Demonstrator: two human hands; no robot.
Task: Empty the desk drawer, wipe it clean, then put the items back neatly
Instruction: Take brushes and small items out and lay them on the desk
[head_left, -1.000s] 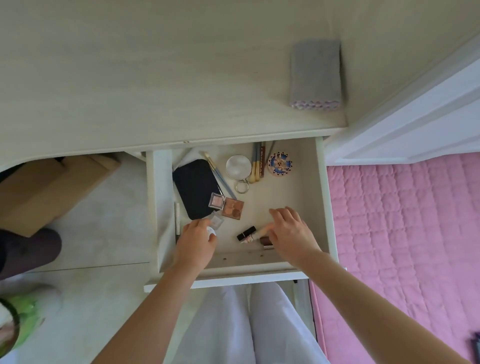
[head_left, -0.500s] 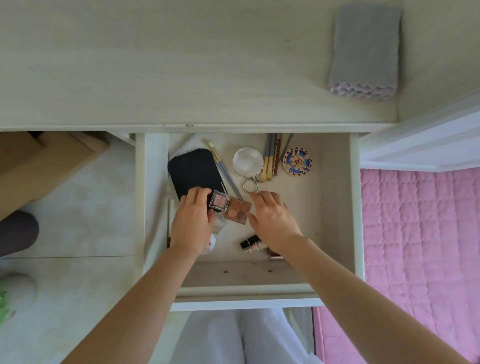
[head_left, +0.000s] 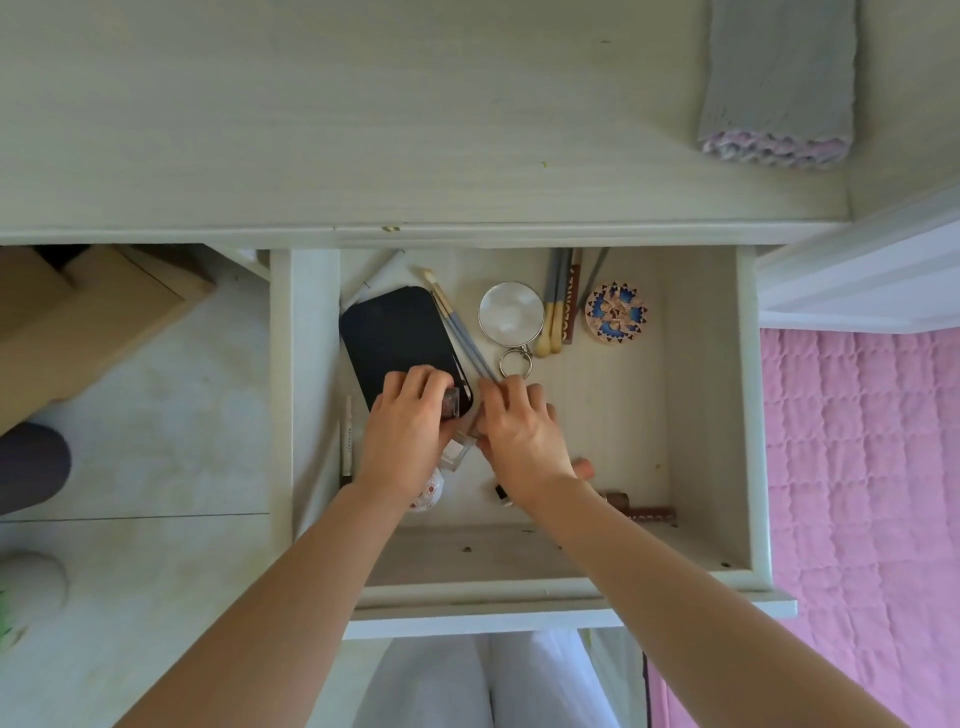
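**Gathering the small compacts out of the open drawer**

The drawer is pulled fully out under the desk top and still holds nearly everything, so the emptying looks barely begun. The left hand curls its fingers around a small square compact at the near corner of the black case. The right hand is curled over something just beside it; what it grips is hidden, though it is likely the second compact.

Best to lift the hard, glossy little boxes straight up, clear of the thin brushes that run slantwise to the right fingertips and would roll if nudged. The case is matt and rounded; the round mirror is shiny, with a metal ring. A patterned disc lies flat farther right. The folded grey cloth, soft and scalloped at its edge, waits on the desk.
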